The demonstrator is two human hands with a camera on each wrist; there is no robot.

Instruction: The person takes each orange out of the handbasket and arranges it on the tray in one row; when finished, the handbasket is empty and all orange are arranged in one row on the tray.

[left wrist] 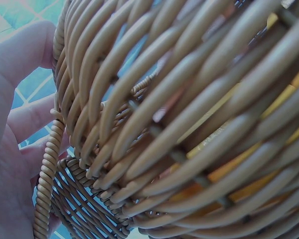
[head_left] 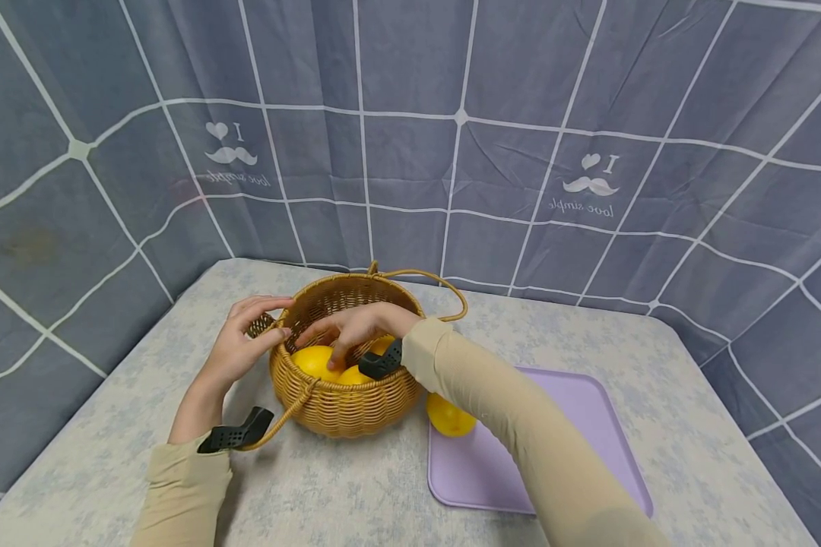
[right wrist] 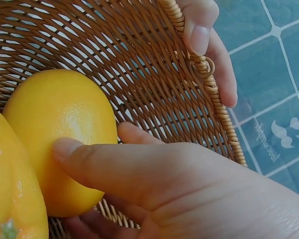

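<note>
A round wicker basket (head_left: 356,414) stands on the table with several yellow-orange oranges inside. My left hand (head_left: 236,346) grips its left rim, thumb on the near side of the edge and fingers outside. Reaching into the basket, my right hand (head_left: 364,323) holds one orange (right wrist: 74,107), its thumb pressed on the skin and its other fingers curled round the far side, partly hidden. Right beside that fruit lies another orange (right wrist: 12,174) with a green stem end. In the left wrist view the basket's weave (left wrist: 154,124) fills most of the picture.
To the right lies a light purple tray (head_left: 496,475). One more orange (head_left: 449,416) sits at its left edge, partly behind my right forearm. The basket's far handle (head_left: 454,292) leans out to the right. A grey-blue checked curtain (head_left: 410,159) rises behind the table.
</note>
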